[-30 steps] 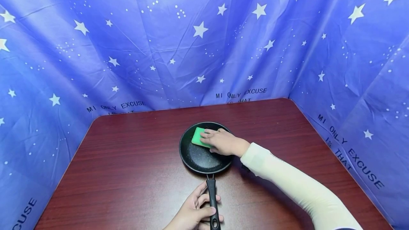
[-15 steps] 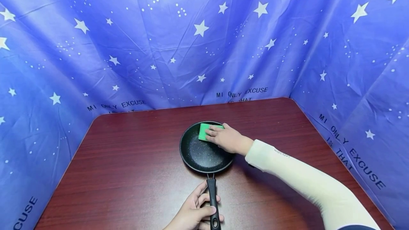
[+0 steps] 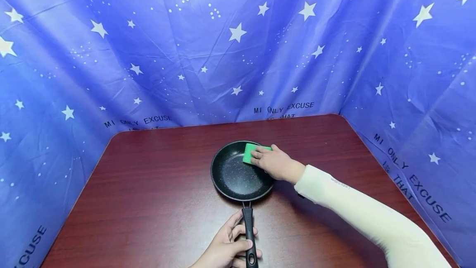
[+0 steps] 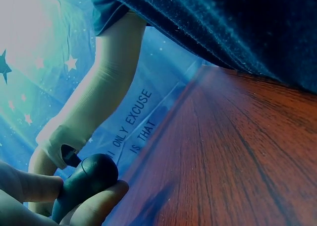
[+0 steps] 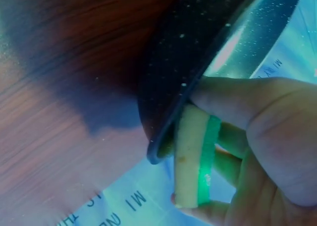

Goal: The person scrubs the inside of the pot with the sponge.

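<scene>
A black speckled frying pan (image 3: 236,179) stands at the middle of the table, its handle pointing toward the person. My left hand (image 3: 224,245) holds that black handle (image 3: 248,222), thumb on top and fingers beneath; its rounded end (image 4: 101,169) shows between thumb and finger in the left wrist view. On the pan's far right side, my right hand (image 3: 275,163) grips a green-topped sponge (image 3: 250,153). Seen from the right wrist, the sponge (image 5: 190,159) has a pale yellow layer against the pan's rim (image 5: 163,146), with thumb and fingers at its edges.
The dark red wooden table (image 3: 148,193) reaches back to a blue star-printed curtain (image 3: 167,53) that hangs along its far and side edges. A pale sleeve (image 3: 357,206) covers the right arm, which crosses over the table's right side.
My right hand has slid the sponge rightward across the far part of the pan to its right rim. The left hand keeps its hold on the handle; the head view has shifted slightly.
</scene>
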The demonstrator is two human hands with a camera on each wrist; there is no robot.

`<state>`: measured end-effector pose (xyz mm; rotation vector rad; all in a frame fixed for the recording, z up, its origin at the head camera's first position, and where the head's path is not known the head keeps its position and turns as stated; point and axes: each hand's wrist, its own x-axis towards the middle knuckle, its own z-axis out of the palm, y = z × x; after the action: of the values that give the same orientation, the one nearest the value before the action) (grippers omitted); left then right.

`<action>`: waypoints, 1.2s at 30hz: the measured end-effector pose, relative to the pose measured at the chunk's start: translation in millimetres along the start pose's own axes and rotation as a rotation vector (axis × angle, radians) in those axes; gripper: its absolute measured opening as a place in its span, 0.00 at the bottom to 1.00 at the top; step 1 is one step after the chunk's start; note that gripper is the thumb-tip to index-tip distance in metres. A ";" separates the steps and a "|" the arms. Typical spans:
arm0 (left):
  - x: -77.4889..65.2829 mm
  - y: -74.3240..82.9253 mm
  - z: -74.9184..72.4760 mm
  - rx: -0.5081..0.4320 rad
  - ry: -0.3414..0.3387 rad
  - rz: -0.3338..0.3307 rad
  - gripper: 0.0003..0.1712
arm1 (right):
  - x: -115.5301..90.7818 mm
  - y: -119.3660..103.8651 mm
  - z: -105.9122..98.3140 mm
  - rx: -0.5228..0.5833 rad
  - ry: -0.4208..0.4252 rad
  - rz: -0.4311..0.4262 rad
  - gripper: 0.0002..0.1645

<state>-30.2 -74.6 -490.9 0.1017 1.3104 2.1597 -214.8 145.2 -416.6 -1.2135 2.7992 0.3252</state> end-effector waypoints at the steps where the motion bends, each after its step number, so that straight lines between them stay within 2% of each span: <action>1: -0.3 0.4 -0.2 0.000 0.007 0.002 0.55 | -0.1 -0.5 -1.4 0.003 0.001 0.002 0.31; 7: -0.8 0.9 -0.6 0.011 0.015 0.007 0.55 | -7.5 -4.7 -4.6 0.021 0.012 0.017 0.27; 15: -1.5 1.0 -1.0 0.028 0.024 0.005 0.55 | -19.3 -10.1 -9.1 0.160 -0.050 0.067 0.31; 20: -1.1 2.5 -0.9 0.034 0.039 0.008 0.54 | -19.8 -10.4 -13.3 0.171 -0.055 0.072 0.32; 27: -2.8 4.4 -0.5 0.032 0.043 0.020 0.52 | -23.0 -14.2 -17.5 0.160 -0.044 0.056 0.28; 36: -5.3 6.8 -1.7 0.015 -0.001 0.028 0.51 | -28.3 -16.6 -23.7 0.186 -0.067 0.066 0.28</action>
<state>-29.5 -80.9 -484.9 0.1279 1.3314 2.1731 -183.0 149.1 -392.0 -1.0526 2.7445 0.1038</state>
